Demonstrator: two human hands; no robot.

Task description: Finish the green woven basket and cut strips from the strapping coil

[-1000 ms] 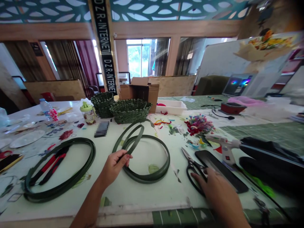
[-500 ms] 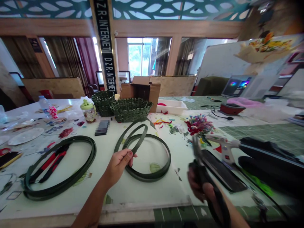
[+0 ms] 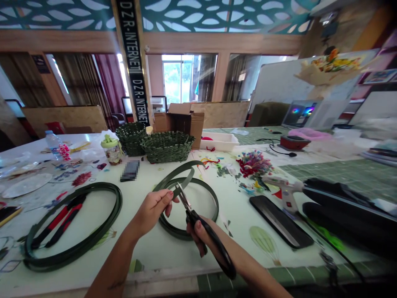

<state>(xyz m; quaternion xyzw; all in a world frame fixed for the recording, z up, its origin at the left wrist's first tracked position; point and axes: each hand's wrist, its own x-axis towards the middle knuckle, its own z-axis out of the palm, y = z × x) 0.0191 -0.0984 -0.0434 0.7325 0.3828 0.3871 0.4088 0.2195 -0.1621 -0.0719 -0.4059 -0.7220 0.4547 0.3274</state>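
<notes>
The left hand [image 3: 158, 207] pinches a flat green strip [image 3: 187, 178], thumb closed on forefinger with no gap showing, while the right hand [image 3: 204, 238] has its fingers curled round the black-handled scissors [image 3: 192, 215]. The scissor blades reach the strip just beside the left fingertips, a little parted; whether they straddle it cannot be told. That closeness is the main hazard: if the blades slid along the strip or shut at a slant, they could nick the thumb or forefinger. A loose pinch might let the strip twist and leave a ragged edge, and because the green coil [image 3: 178, 234] lies directly beneath the blades, just beyond the fingers, a careless snip could catch another loop. Springy ends might also flick outward. Farther beyond the left fingers stand an oval woven basket [image 3: 169, 149] and a taller woven basket [image 3: 132, 138], their insides hidden by the walls. Behind these is an open cardboard box [image 3: 198, 124], its interior too dark to read; to its right, a white tray [image 3: 229, 142] holds something red. Beyond and left of the left fingers, a green-lidded clear cup [image 3: 112, 151] has brownish contents, unidentifiable from here.
</notes>
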